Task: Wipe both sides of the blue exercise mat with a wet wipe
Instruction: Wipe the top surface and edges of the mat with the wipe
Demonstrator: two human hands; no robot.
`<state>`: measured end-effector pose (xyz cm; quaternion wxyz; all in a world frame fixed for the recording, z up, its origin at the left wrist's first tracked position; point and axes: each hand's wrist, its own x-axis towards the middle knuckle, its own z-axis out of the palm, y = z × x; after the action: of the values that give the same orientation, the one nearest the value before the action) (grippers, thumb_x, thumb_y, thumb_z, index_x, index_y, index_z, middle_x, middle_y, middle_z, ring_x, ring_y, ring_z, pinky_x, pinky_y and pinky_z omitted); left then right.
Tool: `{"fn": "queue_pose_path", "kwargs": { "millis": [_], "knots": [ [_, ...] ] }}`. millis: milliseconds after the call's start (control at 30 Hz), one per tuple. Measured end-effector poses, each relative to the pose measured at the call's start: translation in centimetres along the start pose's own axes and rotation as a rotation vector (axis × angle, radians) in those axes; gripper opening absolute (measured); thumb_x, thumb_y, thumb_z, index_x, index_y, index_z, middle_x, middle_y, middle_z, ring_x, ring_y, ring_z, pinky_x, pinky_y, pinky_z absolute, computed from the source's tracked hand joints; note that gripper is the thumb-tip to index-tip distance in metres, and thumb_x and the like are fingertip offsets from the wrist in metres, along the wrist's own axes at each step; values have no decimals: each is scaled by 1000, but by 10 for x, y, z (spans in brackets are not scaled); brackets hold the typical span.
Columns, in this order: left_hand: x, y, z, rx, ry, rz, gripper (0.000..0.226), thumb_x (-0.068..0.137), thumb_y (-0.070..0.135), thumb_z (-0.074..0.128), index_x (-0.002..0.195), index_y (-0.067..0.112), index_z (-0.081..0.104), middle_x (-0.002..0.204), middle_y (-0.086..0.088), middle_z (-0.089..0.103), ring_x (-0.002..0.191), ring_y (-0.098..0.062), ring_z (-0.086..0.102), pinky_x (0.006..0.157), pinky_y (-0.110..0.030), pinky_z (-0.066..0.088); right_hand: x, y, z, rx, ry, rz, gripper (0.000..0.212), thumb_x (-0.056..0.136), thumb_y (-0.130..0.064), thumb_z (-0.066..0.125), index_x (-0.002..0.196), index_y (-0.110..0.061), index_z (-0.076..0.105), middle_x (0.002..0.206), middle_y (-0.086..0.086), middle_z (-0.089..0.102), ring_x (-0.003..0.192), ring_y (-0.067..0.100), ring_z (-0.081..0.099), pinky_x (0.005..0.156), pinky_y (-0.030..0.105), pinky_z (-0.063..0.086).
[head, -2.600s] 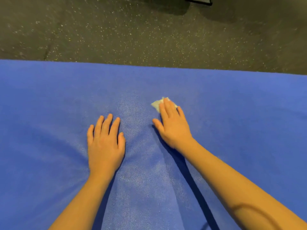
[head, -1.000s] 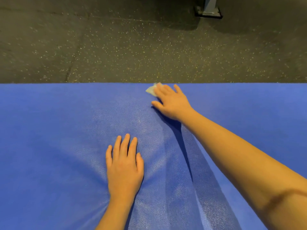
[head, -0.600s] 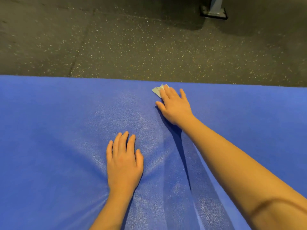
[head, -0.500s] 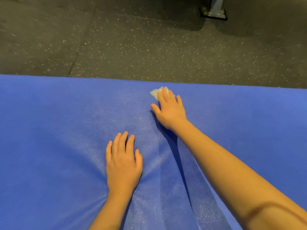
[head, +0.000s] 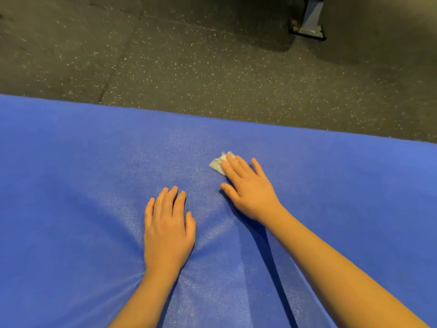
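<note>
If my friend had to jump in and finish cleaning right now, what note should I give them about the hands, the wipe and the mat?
Left hand: flat on the mat, fingers straight, holding it down.
Right hand: straight fingers pressing the wipe onto the mat, a bit short of its far edge.
Done: a shiny, damp-looking patch in the middle, around the hands.
Left: the duller areas on either side, then turn the mat over and wipe the underside.
</note>
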<state>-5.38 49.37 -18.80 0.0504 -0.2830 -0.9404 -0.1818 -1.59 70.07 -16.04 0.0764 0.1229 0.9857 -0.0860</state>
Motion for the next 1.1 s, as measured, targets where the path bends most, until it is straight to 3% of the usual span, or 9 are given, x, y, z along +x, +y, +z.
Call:
{"fn": "queue_pose_path", "kwargs": {
  "millis": [100, 267, 333, 433, 600, 667, 767, 933, 1100],
  "knots": [
    [0, 0, 0, -5, 7, 4, 48, 89, 26, 37, 122, 2, 62, 131, -15, 58, 128, -32, 47, 110, -50, 30, 0, -3, 5, 13, 61, 226, 68, 95, -52, 21, 151, -16, 15, 160, 4, 6, 146, 22, 6, 116, 40, 1],
    [-1, -1, 1, -4, -1, 7, 48, 89, 27, 38, 122, 2, 61, 131, -15, 57, 128, -33, 47, 110, -50, 30, -30, -25, 13, 55, 27, -95, 75, 88, -56, 22, 149, -12, 26, 158, 6, 15, 145, 23, 15, 118, 41, 6],
    [0, -1, 0, -13, -5, 1, 48, 89, 27, 37, 122, 2, 62, 131, -14, 58, 128, -33, 48, 110, -51, 31, -27, -8, 9, -3, 62, 17, 78, 86, -57, 14, 149, -12, 24, 158, 6, 16, 146, 21, 13, 118, 46, 7],
    [0, -1, 1, -21, -8, 0, 47, 90, 27, 37, 122, 2, 61, 132, -14, 58, 129, -32, 47, 111, -50, 29, -25, -11, 11, 21, 80, 191, 84, 84, -60, 7, 151, -12, 15, 160, 5, 6, 147, 19, 1, 118, 40, -2],
    [-1, -2, 2, -20, -23, 3, 47, 90, 26, 37, 123, 2, 61, 132, -14, 57, 130, -33, 48, 111, -50, 29, -51, -32, 16, 16, 32, -163, 74, 89, -53, 30, 145, -5, 35, 154, 11, 26, 144, 22, 21, 117, 38, 13],
    [-1, -2, 1, -25, -31, -2, 48, 91, 27, 36, 124, 3, 61, 133, -14, 57, 131, -32, 47, 111, -50, 29, -47, -18, 14, -22, 62, -69, 72, 89, -52, 24, 145, -7, 36, 154, 10, 27, 143, 22, 24, 116, 41, 18],
    [-1, -1, 1, -15, -25, -7, 47, 91, 26, 36, 123, 3, 61, 133, -14, 57, 130, -33, 47, 111, -50, 30, -44, -27, 18, 97, 88, 146, 77, 87, -53, 15, 150, -9, 21, 159, 7, 13, 146, 21, 7, 118, 39, 7],
    [0, 1, -3, 9, -20, -34, 41, 90, 25, 39, 119, 7, 62, 119, -13, 58, 113, -33, 54, 98, -48, 38, -72, -48, 24, 67, 29, -134, 71, 90, -51, 28, 147, -9, 31, 157, 8, 20, 145, 20, 17, 117, 38, 10],
    [-1, 3, -11, -2, -100, -41, 44, 91, 25, 37, 120, 5, 62, 118, -14, 60, 112, -34, 56, 95, -49, 43, -70, -37, 21, 139, 50, 222, 78, 84, -56, 5, 152, -19, 11, 160, 0, 2, 147, 15, 0, 118, 38, 2]
  ]
}}
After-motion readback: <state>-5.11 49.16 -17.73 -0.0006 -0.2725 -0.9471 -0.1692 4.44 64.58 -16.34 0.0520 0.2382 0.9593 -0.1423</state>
